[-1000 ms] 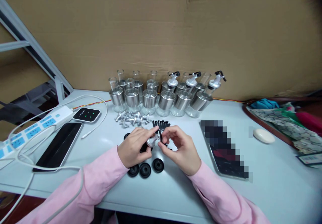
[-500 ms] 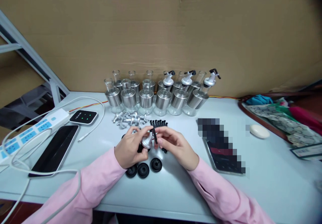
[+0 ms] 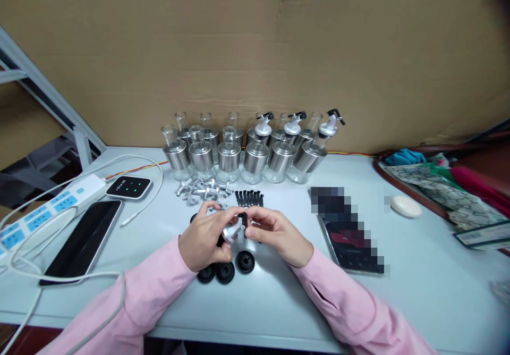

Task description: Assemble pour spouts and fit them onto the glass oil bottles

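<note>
My left hand point(image 3: 203, 238) is closed round a small silver pourer spout point(image 3: 232, 231), held just above the table. My right hand point(image 3: 274, 234) pinches a small black lever piece point(image 3: 244, 220) against the top of that spout. Three black rubber stoppers point(image 3: 225, 271) lie on the table right under my hands. Behind my hands lie a row of several black lever pieces point(image 3: 249, 197) and a heap of silver spouts point(image 3: 202, 189). Farther back stand several glass bottles with steel collars point(image 3: 229, 155); three of them at the right carry fitted pourers point(image 3: 292, 125).
A black phone point(image 3: 82, 241), a small black box with green lights point(image 3: 128, 187) and a white power strip point(image 3: 51, 206) with cables lie at the left. A dark tablet point(image 3: 350, 238) lies to the right, with a white oval object point(image 3: 405, 205) beyond. Cardboard wall behind.
My right hand has brought the black lever piece down onto the spout's top and my fingers have closed tighter. The view has shifted a little to the right.
</note>
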Demonstrator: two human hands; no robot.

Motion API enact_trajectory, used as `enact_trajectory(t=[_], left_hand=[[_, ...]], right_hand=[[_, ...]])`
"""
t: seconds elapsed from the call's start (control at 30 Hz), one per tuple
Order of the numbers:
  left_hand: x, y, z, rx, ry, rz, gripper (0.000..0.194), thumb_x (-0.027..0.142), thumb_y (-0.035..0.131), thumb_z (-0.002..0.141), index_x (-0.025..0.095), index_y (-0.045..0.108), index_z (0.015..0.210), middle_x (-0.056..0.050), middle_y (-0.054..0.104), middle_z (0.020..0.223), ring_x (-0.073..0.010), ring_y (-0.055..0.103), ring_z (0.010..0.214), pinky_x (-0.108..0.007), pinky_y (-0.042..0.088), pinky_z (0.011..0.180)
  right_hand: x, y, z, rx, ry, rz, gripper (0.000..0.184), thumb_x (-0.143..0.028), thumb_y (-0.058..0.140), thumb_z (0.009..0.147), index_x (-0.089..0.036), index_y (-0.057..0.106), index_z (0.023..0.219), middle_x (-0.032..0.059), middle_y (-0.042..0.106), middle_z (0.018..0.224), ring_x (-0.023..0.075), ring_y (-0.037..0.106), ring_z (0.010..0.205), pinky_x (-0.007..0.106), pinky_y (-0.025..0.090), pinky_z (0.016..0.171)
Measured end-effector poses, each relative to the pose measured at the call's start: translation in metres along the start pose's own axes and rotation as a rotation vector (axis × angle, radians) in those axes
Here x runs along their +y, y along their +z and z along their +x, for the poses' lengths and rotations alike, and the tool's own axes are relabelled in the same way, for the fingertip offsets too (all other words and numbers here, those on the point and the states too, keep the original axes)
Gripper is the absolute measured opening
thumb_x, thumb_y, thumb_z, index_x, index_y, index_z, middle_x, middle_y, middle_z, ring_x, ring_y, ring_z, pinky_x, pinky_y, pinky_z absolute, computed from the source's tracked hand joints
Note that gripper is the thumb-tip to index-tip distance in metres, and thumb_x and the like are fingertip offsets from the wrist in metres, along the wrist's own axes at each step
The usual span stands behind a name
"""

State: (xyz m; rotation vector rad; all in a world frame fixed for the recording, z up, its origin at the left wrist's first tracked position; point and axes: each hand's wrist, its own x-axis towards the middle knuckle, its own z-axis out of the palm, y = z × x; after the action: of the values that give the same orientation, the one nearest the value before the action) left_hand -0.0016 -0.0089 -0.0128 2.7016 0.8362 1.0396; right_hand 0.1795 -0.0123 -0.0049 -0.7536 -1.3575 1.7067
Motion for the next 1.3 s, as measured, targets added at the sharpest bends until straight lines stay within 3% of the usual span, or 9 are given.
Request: enact_trajectory(t=[0.23, 0.67, 0.87, 1.0, 1.3], left_hand=[[0.0016, 0.0036, -0.0011, 0.018, 0.024, -0.024, 0.067, 0.012, 0.039, 0.060, 0.019, 0.027, 0.126, -0.004, 0.065, 0.092, -0.0169, 0.060, 0.069, -0.039, 0.038, 0.083], [0.0014, 0.0044, -0.0016, 0.057, 0.079, -0.012, 0.067, 0.010, 0.038, 0.058, 0.018, 0.030, 0.124, -0.005, 0.066, 0.092, -0.0162, 0.060, 0.066, -0.037, 0.042, 0.077], [0.0027, 0.0043, -0.0003, 0.099, 0.088, -0.039, 0.066, 0.009, 0.037, 0.061, 0.018, 0.029, 0.126, -0.006, 0.065, 0.093, -0.0163, 0.060, 0.067, -0.035, 0.046, 0.073], [0.0030, 0.0040, 0.0012, 0.141, 0.062, -0.067, 0.065, 0.008, 0.040, 0.063, 0.019, 0.029, 0.126, -0.001, 0.064, 0.079, -0.0165, 0.060, 0.068, -0.032, 0.046, 0.069], [0.0038, 0.0040, 0.0016, 0.153, 0.075, -0.072, 0.065, 0.010, 0.040, 0.063, 0.017, 0.030, 0.127, -0.002, 0.063, 0.082, -0.0159, 0.058, 0.065, -0.031, 0.047, 0.065]], right_hand=[[-0.0024, 0.0028, -0.0003, 0.016, 0.004, 0.013, 0.030, -0.042, 0.075, 0.060, -0.019, 0.060, 0.073, -0.0049, 0.044, 0.062, 0.0097, 0.041, 0.058, 0.023, 0.038, 0.058], [-0.0010, 0.0015, -0.0022, 0.029, -0.024, -0.051, 0.027, -0.037, 0.077, 0.061, -0.020, 0.063, 0.076, -0.0047, 0.048, 0.063, 0.0097, 0.044, 0.058, 0.022, 0.039, 0.058], [0.0027, 0.0026, -0.0017, -0.026, 0.011, 0.103, 0.025, -0.030, 0.077, 0.062, -0.020, 0.064, 0.081, -0.0034, 0.058, 0.068, 0.0095, 0.056, 0.063, 0.021, 0.044, 0.061], [0.0026, 0.0054, -0.0024, -0.095, 0.090, 0.249, 0.027, -0.032, 0.072, 0.070, -0.019, 0.064, 0.092, -0.0003, 0.064, 0.070, 0.0120, 0.064, 0.058, 0.020, 0.046, 0.050], [0.0026, 0.0022, -0.0030, -0.114, 0.197, 0.406, 0.029, -0.029, 0.076, 0.066, -0.015, 0.064, 0.088, 0.0002, 0.067, 0.063, 0.0103, 0.063, 0.048, 0.020, 0.048, 0.048]])
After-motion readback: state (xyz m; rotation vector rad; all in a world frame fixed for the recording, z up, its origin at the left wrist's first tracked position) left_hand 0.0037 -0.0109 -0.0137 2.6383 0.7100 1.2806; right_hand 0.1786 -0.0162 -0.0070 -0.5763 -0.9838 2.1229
